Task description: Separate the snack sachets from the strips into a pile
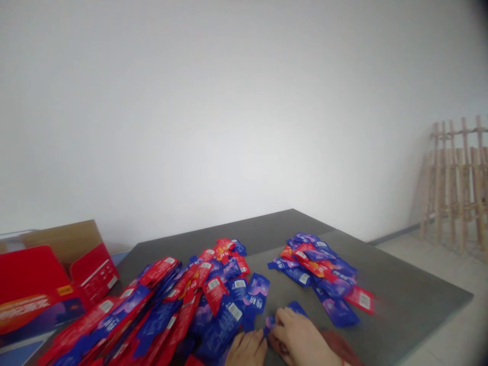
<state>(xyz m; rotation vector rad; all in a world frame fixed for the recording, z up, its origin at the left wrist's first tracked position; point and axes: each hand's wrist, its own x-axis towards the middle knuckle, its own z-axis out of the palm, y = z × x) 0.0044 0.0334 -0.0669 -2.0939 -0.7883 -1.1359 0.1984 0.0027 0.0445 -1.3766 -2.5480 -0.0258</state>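
A large heap of flat red and blue sachets (160, 310) covers the near left of the grey table (404, 300). A smaller heap of the same sachets (316, 269) lies to the right of it. My left hand (246, 348) sits at the bottom edge of the view, against the front of the large heap, and I cannot tell whether it holds anything. My right hand (301, 338) reaches across beside it, with a blue sachet (295, 307) showing at its fingers and apparently gripped. A dark red sleeve (339, 345) covers that wrist.
An open cardboard carton with red printed flaps (57, 269) stands at the left, beside the table. The far table corner nears a white wall. A wooden lattice rack (455, 183) leans against the wall at right, above a pale tiled floor (446, 305).
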